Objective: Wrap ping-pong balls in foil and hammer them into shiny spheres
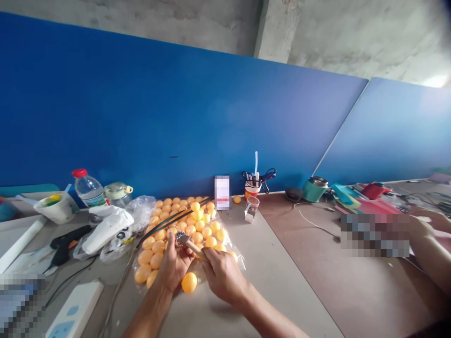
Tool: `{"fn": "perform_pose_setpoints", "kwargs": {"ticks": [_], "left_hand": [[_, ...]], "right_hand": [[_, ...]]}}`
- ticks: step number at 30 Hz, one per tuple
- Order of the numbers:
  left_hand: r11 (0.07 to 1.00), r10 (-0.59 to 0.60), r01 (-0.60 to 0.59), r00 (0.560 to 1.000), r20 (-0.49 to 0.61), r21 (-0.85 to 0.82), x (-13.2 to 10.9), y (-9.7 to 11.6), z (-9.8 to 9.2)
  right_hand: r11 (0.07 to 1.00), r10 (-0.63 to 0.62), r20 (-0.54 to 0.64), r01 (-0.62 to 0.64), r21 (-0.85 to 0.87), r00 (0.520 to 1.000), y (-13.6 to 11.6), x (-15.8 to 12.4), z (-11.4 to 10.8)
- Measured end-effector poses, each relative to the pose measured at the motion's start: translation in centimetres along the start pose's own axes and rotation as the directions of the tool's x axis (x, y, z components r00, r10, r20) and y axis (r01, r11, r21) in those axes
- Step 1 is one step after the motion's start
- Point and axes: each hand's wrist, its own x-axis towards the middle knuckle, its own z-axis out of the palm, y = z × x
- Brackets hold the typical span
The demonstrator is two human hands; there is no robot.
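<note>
Wrapped round a pale wooden handle is my right hand [225, 273]; the handle belongs to a small wooden-handled tool [196, 249] with a dark, shiny metal end. My left hand [177, 264] is closed at that metal end, thumb up beside it. Whether it grips the metal or a small item there, I cannot make out. Behind both hands lies a clear plastic bag of orange balls [165, 217]. One loose orange ball [189, 282] rests on the table between my wrists. Dark thin strips [168, 222] lie across the bag.
A phone-like blurred panel [221, 193] stands behind the bag, near a cup of tools [252, 188]. On the left are a glue gun [65, 246], plastic bags [109, 230], a bottle [87, 188] and a power strip [75, 310]. Another person's hands [428, 230] are at the right.
</note>
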Motion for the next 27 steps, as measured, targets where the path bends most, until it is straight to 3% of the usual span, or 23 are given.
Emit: {"fn": "perform_pose_setpoints", "kwargs": {"ticks": [14,19,27], "left_hand": [[0.999,-0.024,0.025,0.999,0.044,-0.022,0.07,-0.14,-0.22],[0.999,-0.023,0.022,0.999,-0.028,-0.033,-0.25,0.12,0.26],[0.999,-0.030,0.029,0.999,-0.040,-0.024,-0.32,0.07,0.64]], "right_hand": [[1.000,-0.014,-0.021,0.014,-0.003,1.000,0.00,0.00,0.14],[1.000,0.015,-0.013,-0.015,-0.002,1.000,0.00,0.08,0.40],[1.000,0.004,0.011,-0.004,-0.013,1.000,0.00,0.04,0.17]]}}
